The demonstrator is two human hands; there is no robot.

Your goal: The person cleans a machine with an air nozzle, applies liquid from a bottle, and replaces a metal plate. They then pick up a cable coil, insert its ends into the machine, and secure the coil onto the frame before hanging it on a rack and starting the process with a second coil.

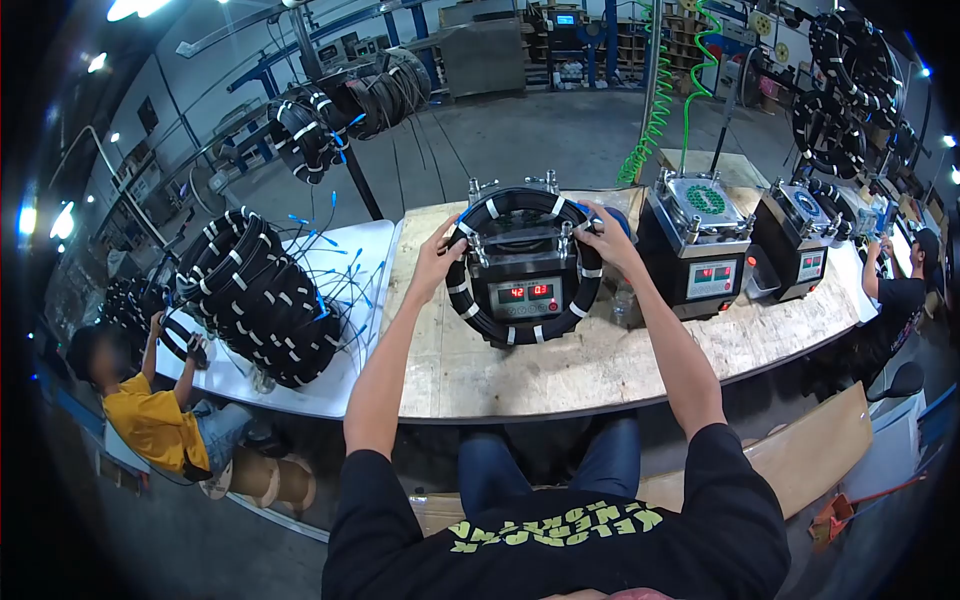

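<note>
A coil of black cable (488, 326) with white bands around it stands upright between my hands. My left hand (437, 260) has its fingers wrapped on the upper left of the coil. On its upper right, my right hand (608, 242) grips the ring in the same way. Through the coil's opening shows a machine (480, 290) with a panel of red digits and metal clamp posts on top. Whether the coil touches the machine cannot be made out.
Two similar machines (705, 245) (800, 235) stand to the right on the wooden table (450, 375). Stacked black cable coils (265, 300) with blue-tipped ends fill the white table (375, 250) at left. A person in yellow (150, 420) sits left; another person (905, 295) works far right.
</note>
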